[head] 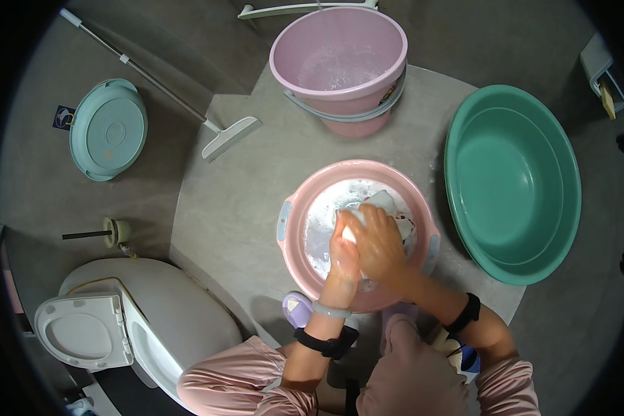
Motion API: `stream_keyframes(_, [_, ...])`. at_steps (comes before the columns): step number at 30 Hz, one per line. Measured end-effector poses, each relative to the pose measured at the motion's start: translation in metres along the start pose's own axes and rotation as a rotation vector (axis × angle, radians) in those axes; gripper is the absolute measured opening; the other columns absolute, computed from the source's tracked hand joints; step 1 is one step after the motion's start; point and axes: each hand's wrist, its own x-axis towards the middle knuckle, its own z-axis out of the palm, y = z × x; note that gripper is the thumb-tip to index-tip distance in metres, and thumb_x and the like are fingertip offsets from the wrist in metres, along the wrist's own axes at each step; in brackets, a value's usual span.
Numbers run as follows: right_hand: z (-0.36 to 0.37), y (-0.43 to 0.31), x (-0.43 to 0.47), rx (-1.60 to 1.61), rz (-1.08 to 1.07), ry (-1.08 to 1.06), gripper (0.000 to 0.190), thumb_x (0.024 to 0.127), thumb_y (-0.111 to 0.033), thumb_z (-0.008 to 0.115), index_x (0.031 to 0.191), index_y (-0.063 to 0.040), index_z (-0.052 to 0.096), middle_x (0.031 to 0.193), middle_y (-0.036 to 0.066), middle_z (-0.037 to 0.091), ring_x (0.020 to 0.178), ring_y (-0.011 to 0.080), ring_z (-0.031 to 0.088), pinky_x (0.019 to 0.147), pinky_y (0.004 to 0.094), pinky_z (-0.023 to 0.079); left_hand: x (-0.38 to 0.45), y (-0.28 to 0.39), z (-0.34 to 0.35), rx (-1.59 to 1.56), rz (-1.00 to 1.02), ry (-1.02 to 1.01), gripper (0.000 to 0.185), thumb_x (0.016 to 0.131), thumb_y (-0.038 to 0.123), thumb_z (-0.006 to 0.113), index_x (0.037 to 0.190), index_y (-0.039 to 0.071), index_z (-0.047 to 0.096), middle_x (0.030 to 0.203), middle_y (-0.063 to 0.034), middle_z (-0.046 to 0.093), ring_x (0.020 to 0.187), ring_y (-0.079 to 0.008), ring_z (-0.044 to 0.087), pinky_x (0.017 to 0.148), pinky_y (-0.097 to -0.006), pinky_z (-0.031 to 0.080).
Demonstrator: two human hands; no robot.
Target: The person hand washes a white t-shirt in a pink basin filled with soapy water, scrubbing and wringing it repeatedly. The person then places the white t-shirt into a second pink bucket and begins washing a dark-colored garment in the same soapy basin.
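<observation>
Both of my hands are together over a pink plastic basin (296, 262) of sudsy water. My left hand (345, 249) grips a wet white cloth (349, 235) from the left side. Pressed over the same cloth from the right, my right hand (378, 242) has its fingers curled. More white fabric with dark and red marks (404, 226) lies in the suds just beyond and to the right of my hands. How far the cloth runs beneath my fingers is hidden.
A pink bucket (338, 96) with water stands beyond the basin. To the right is a large green tub (499, 192). A floor squeegee (232, 138) leans at the upper left, near a hanging teal basin (115, 132). The toilet (156, 296) is at lower left.
</observation>
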Motion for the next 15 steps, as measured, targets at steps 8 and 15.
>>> stream_keyframes(8, [0.011,-0.007,0.010,0.050,0.242,0.136,0.031,0.084,-0.025,0.064,0.111,-0.013,0.059,0.100,0.013,0.052,0.087,0.0330,0.060,0.070,0.0444,0.050,0.000,-0.005,0.009,-0.524,-0.011,-0.666,0.065,0.100,0.055,0.033,0.145,0.010,0.035,0.136,-0.0079,0.047,0.121,-0.0234,0.048,0.105,-0.0374,0.037])
stream_keyframes(15, [0.009,-0.002,0.026,0.086,0.271,0.209,0.013,0.086,-0.017,0.058,0.094,-0.008,0.054,0.092,0.016,0.058,0.078,0.0388,0.061,0.061,0.0449,0.048,-0.004,-0.007,0.009,-0.209,-0.171,-0.088,0.071,0.095,0.060,0.042,0.144,0.009,0.037,0.121,-0.0067,0.057,0.109,-0.0239,0.056,0.099,-0.0377,0.043])
